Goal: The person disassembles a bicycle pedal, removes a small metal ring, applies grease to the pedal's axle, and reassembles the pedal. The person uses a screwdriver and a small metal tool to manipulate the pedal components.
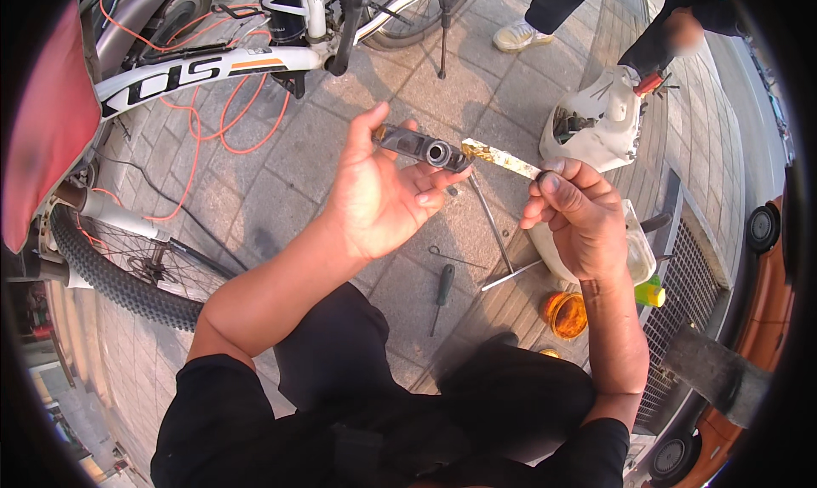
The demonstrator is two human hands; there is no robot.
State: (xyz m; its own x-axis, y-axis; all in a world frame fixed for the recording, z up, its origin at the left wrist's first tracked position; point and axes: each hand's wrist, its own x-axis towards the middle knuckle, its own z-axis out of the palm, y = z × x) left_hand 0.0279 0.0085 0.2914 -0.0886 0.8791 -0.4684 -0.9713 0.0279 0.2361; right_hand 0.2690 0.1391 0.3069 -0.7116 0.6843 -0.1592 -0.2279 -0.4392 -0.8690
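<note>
My left hand [374,190] holds a dark bicycle pedal [410,142] between thumb and fingers, with a round metal bore facing up. In my right hand [579,211], a flat narrow strip [509,159] is pinched between thumb and fingers. Yellow-brown grease is smeared along the strip, most thickly toward its far end. That end is at the right end of the pedal; whether they touch, I cannot tell. Below my right hand, beside the forearm, stands a round tub of amber grease [565,315].
A green-handled screwdriver [444,285] and a long metal rod [492,220] lie on the paving. Cut-open white jug [625,105] holds dark parts. A white bicycle frame [213,67], tyre [119,288] and orange hose [197,118] are left. Another person's shoe [521,35] is at the far side.
</note>
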